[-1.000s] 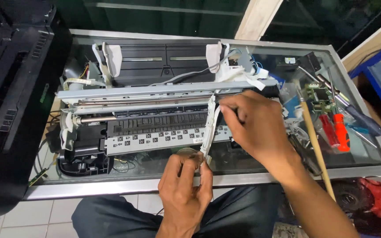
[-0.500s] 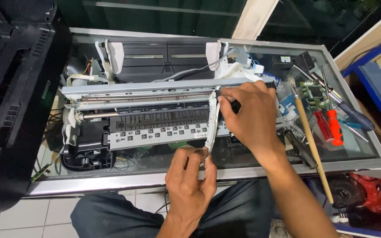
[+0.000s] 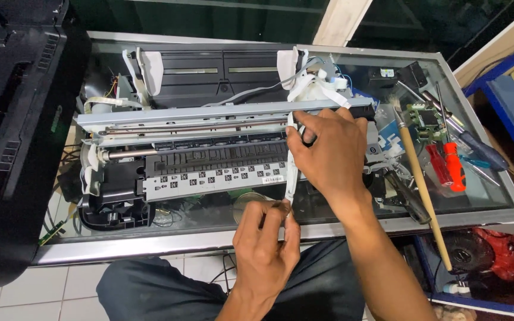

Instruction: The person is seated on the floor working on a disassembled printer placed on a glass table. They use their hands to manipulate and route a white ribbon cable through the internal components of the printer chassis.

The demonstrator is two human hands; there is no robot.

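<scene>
Pinching the white ribbon cable (image 3: 291,172) between left hand (image 3: 264,238) and right hand (image 3: 328,151), with the stripped printer (image 3: 209,148) far from reassembled.

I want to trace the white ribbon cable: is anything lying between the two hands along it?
Nothing visible does. The white ribbon cable runs bare from the right hand at the metal rail down to the left hand, which pinches its lower end.

The opened printer (image 3: 209,148) lies on the counter (image 3: 150,246), its casing (image 3: 13,119) to the left. The screwdrivers (image 3: 453,160) and circuit board (image 3: 426,116) lie at the right, beside a long stick (image 3: 423,190) crossing the counter's front edge
</scene>
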